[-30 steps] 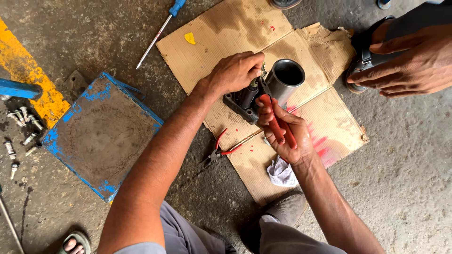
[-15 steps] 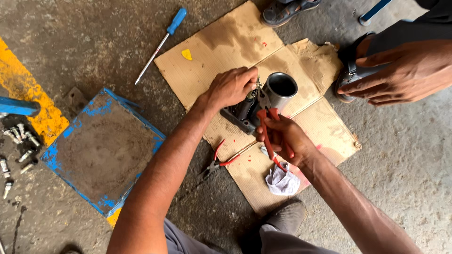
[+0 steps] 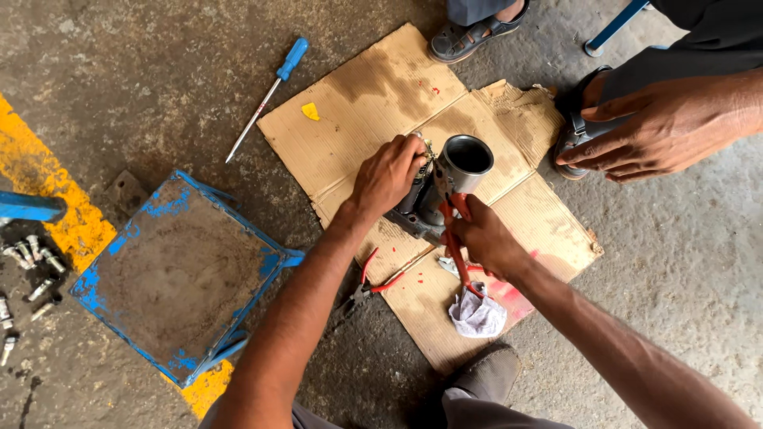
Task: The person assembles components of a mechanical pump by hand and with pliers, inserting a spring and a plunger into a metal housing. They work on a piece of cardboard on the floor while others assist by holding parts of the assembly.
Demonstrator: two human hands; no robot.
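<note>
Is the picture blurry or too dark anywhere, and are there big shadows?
Head view: sharp, soft even daylight, no glare. Only faint shadows under the left hand, right hand and metal part on the cardboard. Edges bend slightly.

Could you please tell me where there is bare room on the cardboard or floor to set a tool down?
Free: cardboard between the yellow scrap and the metal cylinder part; bare concrete right of the white rag. Crowded: around the left hand, right hand and red-handled pliers.

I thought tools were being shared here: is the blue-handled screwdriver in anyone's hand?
No, the blue-handled screwdriver lies alone on the concrete floor, apart from every hand.
</note>
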